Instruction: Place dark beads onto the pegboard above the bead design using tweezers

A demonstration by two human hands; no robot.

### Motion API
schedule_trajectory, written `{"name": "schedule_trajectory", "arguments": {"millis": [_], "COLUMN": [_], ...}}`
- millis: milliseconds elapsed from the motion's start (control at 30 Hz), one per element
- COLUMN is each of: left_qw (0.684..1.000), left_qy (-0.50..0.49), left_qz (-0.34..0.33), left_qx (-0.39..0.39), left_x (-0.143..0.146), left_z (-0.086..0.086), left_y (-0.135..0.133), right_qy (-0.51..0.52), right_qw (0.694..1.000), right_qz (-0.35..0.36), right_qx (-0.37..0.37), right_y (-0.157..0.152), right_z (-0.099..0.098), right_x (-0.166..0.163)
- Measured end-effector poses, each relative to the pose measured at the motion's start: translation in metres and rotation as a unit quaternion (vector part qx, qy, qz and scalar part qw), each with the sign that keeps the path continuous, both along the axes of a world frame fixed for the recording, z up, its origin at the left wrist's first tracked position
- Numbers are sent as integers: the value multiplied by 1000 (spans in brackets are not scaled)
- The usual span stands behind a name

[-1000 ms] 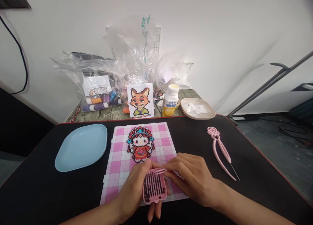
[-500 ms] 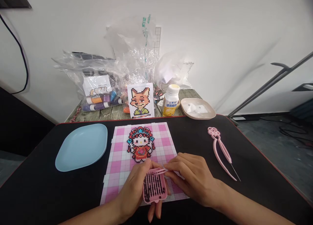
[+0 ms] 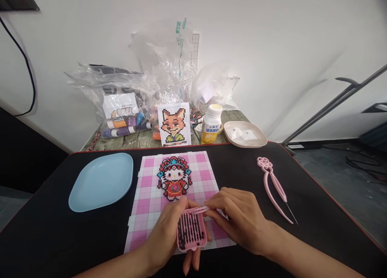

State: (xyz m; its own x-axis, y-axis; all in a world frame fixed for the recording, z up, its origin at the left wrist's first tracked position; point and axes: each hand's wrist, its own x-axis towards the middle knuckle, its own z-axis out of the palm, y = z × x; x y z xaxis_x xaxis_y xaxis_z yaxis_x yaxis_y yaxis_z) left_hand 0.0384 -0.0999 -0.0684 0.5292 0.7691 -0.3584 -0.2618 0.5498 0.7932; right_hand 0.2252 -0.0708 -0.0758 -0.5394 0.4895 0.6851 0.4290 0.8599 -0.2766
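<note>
A small pink ridged bead tray holds dark beads, many lined up in its grooves and some loose along the left and lower edge. My left hand is closed round the tray from the left, thumb on its side and fingers underneath. Between thumb and fingers, my right hand pinches pale pink tweezers, whose tips lie over the tray's upper part. Beneath both hands is a pink-and-white checked pegboard. A bead figure in a red costume and headdress sits on its upper half.
A blue plate lies left of the pegboard. Pink needle-tipped tongs rest at the right. Behind stand a fox pattern card, a white-and-yellow bottle, a cream dish with small packets, and clear bags of coloured tubes.
My right hand has shifted very slightly, and the tweezer tips sit a little differently over the tray's upper edge. The tray and left hand have stayed in place.
</note>
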Motion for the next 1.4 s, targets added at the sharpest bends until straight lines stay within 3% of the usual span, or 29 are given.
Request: {"name": "schedule_trajectory", "arguments": {"millis": [267,467,867,1067,1200,1400], "left_qw": [997,998,999,998,998,999], "left_qy": [-56,-26,41,52,37,-9], "left_qz": [22,16,-8,30,40,48], "left_qx": [-39,-54,3,23,42,6], "left_x": [1,4,1,-7,-6,-3], "left_z": [-1,1,-3,-10,-4,5], "left_y": [2,-8,-16,-20,-11,-3], "right_qy": [33,1,-53,-63,-61,-58], "right_qw": [999,996,992,990,990,989], "right_qz": [-20,-85,-110,-118,-123,-133], "right_qx": [-18,9,25,34,37,29], "right_y": [8,20,32,37,40,43], "right_z": [1,4,-1,-3,-3,-3], "right_x": [9,14,17,17,16,19]}}
